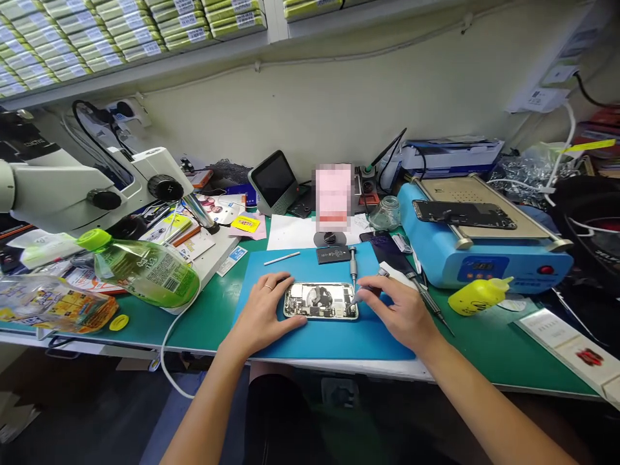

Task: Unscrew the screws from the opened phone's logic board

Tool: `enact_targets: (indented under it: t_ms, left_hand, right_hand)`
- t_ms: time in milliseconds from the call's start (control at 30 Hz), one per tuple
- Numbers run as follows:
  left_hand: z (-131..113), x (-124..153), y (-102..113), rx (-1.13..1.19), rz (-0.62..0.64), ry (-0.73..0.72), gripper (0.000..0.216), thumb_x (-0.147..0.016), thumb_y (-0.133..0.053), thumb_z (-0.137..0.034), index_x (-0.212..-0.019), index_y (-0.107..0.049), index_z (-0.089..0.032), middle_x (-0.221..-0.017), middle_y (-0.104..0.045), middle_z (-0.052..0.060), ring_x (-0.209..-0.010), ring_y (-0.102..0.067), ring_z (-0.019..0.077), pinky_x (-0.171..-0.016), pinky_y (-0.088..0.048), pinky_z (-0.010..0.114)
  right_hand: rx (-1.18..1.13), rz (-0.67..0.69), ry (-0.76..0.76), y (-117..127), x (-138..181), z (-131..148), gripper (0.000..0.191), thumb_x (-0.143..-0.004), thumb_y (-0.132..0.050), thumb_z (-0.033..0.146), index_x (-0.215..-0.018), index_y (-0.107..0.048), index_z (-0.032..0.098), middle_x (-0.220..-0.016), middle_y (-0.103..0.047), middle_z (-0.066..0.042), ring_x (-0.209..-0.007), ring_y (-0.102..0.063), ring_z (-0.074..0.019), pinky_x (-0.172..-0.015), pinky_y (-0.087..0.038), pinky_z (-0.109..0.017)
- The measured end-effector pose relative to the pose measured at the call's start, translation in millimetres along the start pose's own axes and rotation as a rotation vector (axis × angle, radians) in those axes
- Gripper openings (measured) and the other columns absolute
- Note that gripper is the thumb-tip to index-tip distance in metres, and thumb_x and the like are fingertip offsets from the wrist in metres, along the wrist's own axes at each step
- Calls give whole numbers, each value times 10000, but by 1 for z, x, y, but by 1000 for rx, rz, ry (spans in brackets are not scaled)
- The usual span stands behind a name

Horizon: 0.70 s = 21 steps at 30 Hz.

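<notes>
An opened phone lies on the blue mat, with its circuit boards and a round pale part showing. My left hand grips its left end, thumb along the near edge and fingers at the far edge. In my right hand is a slim grey screwdriver, held between thumb and fingers and slanting down to the phone's right end. Its exact contact point is too small to make out. Behind the phone lie a black battery, another screwdriver and a thin white stick.
At the right stands a blue heating machine with a phone screen on top. A yellow squeeze bottle lies before it. Drink bottles and a microscope crowd the left. A white cable hangs over the front edge.
</notes>
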<state>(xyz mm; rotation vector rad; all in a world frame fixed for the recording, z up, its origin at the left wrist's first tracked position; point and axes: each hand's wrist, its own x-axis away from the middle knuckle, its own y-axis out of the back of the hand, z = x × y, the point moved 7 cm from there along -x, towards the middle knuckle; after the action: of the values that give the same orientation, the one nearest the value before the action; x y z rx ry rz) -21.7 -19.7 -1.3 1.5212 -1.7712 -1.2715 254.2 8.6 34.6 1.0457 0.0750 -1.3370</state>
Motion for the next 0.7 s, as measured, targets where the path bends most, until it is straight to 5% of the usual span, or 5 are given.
enact_targets:
  t_ms: [233,433,700]
  left_hand:
    - [2,2,-1,-32,12,6,646,-977,-798,-494,-1546,-591,-272,-1621,-585,86,-1500,-508,372,-1241,-499,538]
    - [3,4,-4,-54,26,11,644,-985,-789,-481,-1557,-580,-270,-1649,-572,82,-1515,-509,374,-1253,-489,548]
    - [5,3,-5,-80,31,81,753,-942,-817,-524,-1597,-562,-253,-1708,-534,91,-1604,-420,416,-1302,-424,638]
  right_hand:
    - [-27,21,-64,1,0,-4,172,-1066,-635,391,-1024,-753,273,-907,-827,-21,-788,-783,-203,-735,-649,-327]
    - [-26,-44,-183,11,1,-9,175,-1062,-588,342,-957,-703,263,-783,-754,-3,-683,-698,-177,-580,-555,-281]
    - [-48,-1,-273,9,0,-9,204,-1040,-600,375,-921,-719,260,-797,-768,-12,-720,-720,-184,-607,-558,-272]
